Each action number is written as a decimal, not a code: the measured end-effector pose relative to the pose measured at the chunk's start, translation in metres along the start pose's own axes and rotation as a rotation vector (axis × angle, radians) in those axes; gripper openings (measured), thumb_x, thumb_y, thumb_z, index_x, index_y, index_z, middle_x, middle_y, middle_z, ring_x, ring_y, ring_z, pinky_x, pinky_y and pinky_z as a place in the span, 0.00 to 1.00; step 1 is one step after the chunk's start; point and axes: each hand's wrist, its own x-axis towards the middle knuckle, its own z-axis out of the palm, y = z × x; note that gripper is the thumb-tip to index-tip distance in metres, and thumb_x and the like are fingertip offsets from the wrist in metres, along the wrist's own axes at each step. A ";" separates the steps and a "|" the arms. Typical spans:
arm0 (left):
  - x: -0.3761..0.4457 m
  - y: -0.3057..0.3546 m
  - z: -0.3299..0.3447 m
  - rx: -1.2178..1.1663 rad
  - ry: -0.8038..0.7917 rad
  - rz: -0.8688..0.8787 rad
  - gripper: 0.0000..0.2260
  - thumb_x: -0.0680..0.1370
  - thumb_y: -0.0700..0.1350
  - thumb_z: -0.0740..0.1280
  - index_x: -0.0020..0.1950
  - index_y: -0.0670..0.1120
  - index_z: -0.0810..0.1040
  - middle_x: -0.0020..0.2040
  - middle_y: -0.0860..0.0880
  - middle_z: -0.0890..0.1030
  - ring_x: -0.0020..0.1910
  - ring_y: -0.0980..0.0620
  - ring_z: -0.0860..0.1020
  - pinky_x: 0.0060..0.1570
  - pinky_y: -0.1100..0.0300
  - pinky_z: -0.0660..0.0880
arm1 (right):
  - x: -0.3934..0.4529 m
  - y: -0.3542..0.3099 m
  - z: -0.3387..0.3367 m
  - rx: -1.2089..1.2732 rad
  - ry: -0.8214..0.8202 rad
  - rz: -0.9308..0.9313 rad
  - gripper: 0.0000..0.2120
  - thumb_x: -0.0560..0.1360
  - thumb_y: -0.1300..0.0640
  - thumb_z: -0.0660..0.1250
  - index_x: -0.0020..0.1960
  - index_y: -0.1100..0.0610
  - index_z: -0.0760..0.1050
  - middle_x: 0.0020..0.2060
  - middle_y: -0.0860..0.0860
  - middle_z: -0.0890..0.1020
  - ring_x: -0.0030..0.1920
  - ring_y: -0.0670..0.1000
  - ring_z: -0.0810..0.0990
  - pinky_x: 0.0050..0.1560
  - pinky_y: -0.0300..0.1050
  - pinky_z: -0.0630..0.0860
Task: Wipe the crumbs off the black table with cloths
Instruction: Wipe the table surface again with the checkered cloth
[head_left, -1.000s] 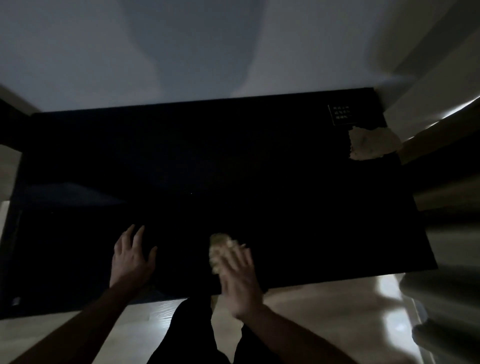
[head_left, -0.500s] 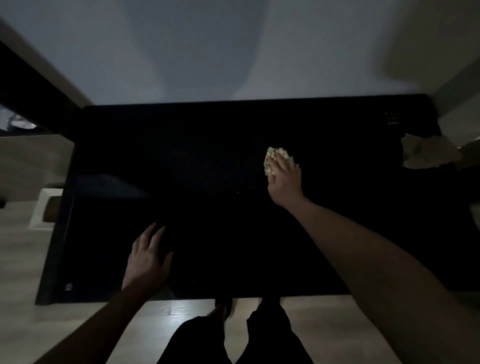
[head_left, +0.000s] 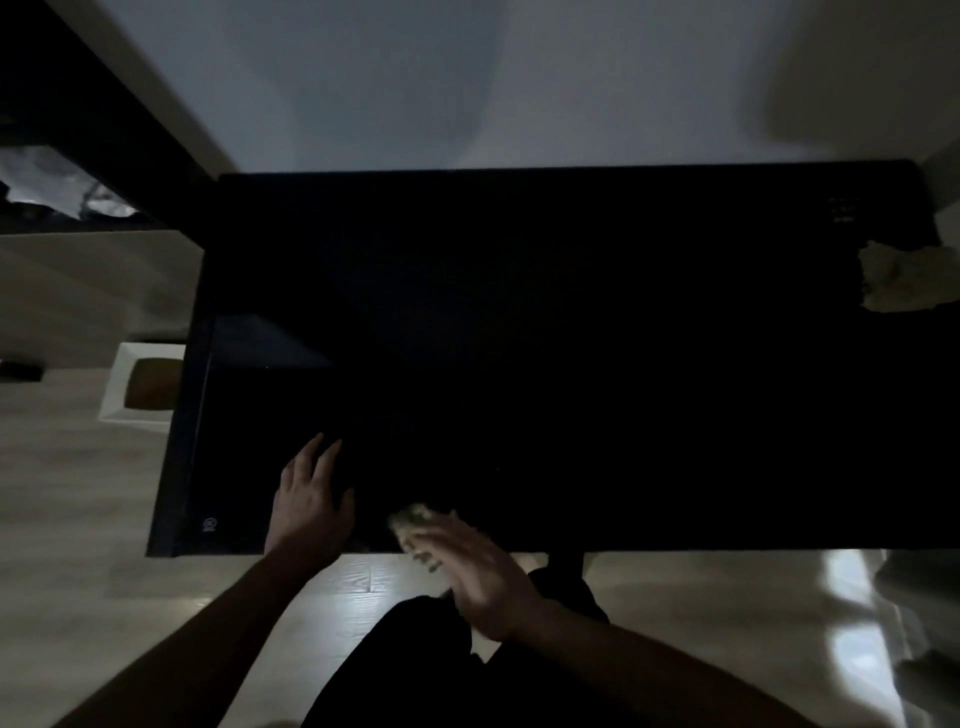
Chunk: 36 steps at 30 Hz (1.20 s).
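One tabletop, two cloths, two hands, one white container on the floor.

The view holds a single black tabletop (head_left: 571, 338). Two cloths show: one pale cloth (head_left: 415, 525) under the fingers of the right hand (head_left: 467, 577) at the near edge, its shape blurred, and a second crumpled cloth (head_left: 898, 283) well apart from both hands, far off to the right hand's side near the tabletop's far right edge. Two hands are seen, the left hand (head_left: 311, 506) lying flat just beside the right. Out past the left hand, one white container (head_left: 143, 387) with a brown inside stands on the floor. Crumbs are too dark to count.
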 end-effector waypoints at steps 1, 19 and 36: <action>-0.002 -0.003 0.001 0.015 -0.011 0.011 0.33 0.77 0.48 0.70 0.79 0.49 0.61 0.79 0.47 0.58 0.76 0.40 0.61 0.73 0.42 0.66 | -0.004 0.001 -0.012 0.072 0.093 0.069 0.18 0.85 0.59 0.58 0.74 0.55 0.72 0.77 0.47 0.68 0.79 0.47 0.64 0.80 0.46 0.58; -0.007 -0.017 0.012 0.030 0.015 0.052 0.34 0.76 0.50 0.70 0.79 0.49 0.60 0.79 0.46 0.58 0.77 0.39 0.60 0.72 0.39 0.65 | -0.030 0.015 0.012 -0.194 0.307 0.328 0.24 0.80 0.68 0.59 0.75 0.56 0.72 0.78 0.51 0.68 0.80 0.54 0.61 0.78 0.60 0.59; -0.021 -0.086 0.007 -0.049 0.092 -0.136 0.36 0.74 0.60 0.60 0.81 0.52 0.57 0.81 0.50 0.56 0.80 0.43 0.53 0.77 0.44 0.59 | 0.329 -0.019 -0.013 -0.144 0.115 0.120 0.33 0.77 0.72 0.61 0.78 0.51 0.65 0.80 0.49 0.64 0.80 0.58 0.59 0.78 0.60 0.61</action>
